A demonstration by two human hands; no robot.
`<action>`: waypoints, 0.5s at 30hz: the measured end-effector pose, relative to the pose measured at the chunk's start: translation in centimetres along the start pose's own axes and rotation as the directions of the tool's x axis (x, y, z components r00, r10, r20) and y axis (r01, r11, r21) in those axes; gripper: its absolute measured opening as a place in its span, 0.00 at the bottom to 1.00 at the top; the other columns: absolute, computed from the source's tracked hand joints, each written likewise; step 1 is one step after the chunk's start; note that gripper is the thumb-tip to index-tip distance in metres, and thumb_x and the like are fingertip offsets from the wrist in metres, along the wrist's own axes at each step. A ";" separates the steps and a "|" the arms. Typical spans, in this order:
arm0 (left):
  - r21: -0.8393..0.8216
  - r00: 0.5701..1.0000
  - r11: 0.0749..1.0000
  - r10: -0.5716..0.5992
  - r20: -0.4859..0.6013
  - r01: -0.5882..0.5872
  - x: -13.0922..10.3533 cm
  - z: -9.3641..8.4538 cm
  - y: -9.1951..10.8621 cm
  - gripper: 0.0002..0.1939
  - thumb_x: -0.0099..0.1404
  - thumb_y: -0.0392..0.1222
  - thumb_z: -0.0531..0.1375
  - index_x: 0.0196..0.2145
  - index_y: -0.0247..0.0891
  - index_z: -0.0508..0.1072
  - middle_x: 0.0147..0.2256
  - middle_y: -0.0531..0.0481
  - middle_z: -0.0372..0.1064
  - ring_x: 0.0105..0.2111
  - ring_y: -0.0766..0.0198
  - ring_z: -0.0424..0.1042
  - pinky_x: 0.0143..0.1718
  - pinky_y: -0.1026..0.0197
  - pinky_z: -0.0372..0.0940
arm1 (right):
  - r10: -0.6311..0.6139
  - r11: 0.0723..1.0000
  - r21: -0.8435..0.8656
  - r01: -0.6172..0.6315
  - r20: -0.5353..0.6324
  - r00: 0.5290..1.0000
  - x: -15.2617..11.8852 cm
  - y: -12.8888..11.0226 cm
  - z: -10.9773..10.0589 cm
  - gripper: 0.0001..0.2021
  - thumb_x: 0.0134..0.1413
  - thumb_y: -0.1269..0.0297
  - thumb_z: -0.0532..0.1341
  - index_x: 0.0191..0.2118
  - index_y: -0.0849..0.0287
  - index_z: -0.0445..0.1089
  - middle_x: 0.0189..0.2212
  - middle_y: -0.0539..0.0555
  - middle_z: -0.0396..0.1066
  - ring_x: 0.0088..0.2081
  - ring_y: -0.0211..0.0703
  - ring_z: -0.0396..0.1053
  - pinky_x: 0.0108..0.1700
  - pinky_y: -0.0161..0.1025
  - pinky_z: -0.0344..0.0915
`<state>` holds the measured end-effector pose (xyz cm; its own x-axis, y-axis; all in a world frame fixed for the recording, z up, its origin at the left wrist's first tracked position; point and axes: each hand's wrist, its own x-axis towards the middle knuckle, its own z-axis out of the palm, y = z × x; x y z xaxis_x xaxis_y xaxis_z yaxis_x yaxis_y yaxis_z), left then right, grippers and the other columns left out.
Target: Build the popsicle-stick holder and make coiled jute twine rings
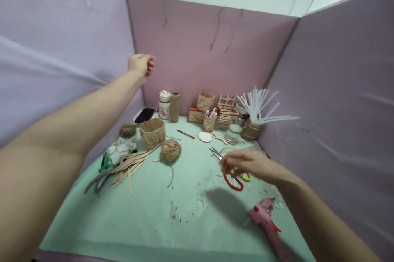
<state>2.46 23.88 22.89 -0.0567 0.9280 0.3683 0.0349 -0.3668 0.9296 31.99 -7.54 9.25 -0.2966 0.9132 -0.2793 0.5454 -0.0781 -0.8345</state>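
My left hand (140, 65) is raised high in front of the pink back panel, its fingers curled closed. Whatever it may hold is hidden. My right hand (243, 161) hovers over a pair of scissors (233, 184) with one red and one yellow handle loop. The fingers are bent together and slightly blurred, hiding the middle of the scissors. Whether they touch the scissors or pinch something small does not show. Below this hand lies a pink glue gun (261, 215). A ball of twine (171, 150) rests mid-table, beside a woven-looking basket (153, 133).
Flat wooden sticks (132, 163) and grey-handled pliers (100, 180) lie at left. Along the back stand a white jar (165, 106), small wooden boxes (195, 114), a glass of water (234, 131) and a pot of white glue sticks (251, 131). Side panels (332, 89) enclose the table.
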 end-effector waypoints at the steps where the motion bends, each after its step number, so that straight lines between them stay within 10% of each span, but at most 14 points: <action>1: -0.039 0.999 0.999 0.022 -0.027 -0.023 -0.1 0.7 0.5 0.10 0.56 0.47 0.59 0.27 0.38 0.64 0.18 0.56 0.58 0.18 0.74 0.57 0.19 0.68 0.48 | 0.003 0.989 -0.150 0.015 0.122 0.993 0.8 -0.4 0.8 0.27 0.49 0.44 0.61 0.50 0.57 0.70 0.47 0.59 0.72 0.45 0.48 0.71 0.46 0.42 0.67; 4: -0.095 0.999 0.995 0.037 0.017 -0.035 -0.8 2.6 2.2 0.07 0.60 0.43 0.58 0.29 0.36 0.67 0.22 0.55 0.61 0.21 0.74 0.63 0.21 0.71 0.54 | 0.010 0.855 -0.510 0.099 0.206 0.978 4.3 -1.5 1.1 0.41 0.32 0.47 0.71 0.55 0.60 0.66 0.55 0.64 0.66 0.53 0.56 0.65 0.51 0.44 0.63; 6: -0.110 0.996 0.994 0.035 0.084 -0.026 -1.3 3.5 3.5 0.06 0.61 0.40 0.56 0.31 0.35 0.68 0.25 0.54 0.63 0.24 0.74 0.67 0.25 0.72 0.57 | -0.072 0.832 -0.546 0.101 0.074 0.995 7.9 -2.6 -0.1 0.39 0.39 0.47 0.69 0.57 0.60 0.64 0.53 0.64 0.67 0.49 0.53 0.68 0.48 0.42 0.65; 10: -0.157 0.981 0.987 0.065 0.183 -0.036 -1.6 4.9 5.1 0.05 0.61 0.38 0.57 0.33 0.33 0.69 0.28 0.52 0.64 0.27 0.72 0.69 0.27 0.71 0.60 | -0.248 0.932 -0.336 0.138 -0.311 0.918 17.6 -6.2 -2.3 0.31 0.51 0.48 0.62 0.56 0.62 0.61 0.35 0.59 0.74 0.31 0.42 0.70 0.31 0.35 0.63; 15: -0.063 0.978 0.987 0.156 0.136 -0.148 2.0 6.8 4.9 0.12 0.66 0.45 0.53 0.36 0.34 0.70 0.33 0.51 0.64 0.37 0.64 0.74 0.33 0.64 0.64 | -0.176 0.983 -0.014 0.181 -0.325 0.929 27.8 -9.3 0.6 0.33 0.43 0.51 0.69 0.53 0.61 0.63 0.24 0.48 0.68 0.20 0.31 0.58 0.22 0.31 0.55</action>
<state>9.29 24.34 28.08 0.0861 0.8597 0.5034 -0.0199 -0.5037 0.8636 18.23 18.35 8.93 -0.1166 0.9923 0.0412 0.4935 0.0939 -0.8647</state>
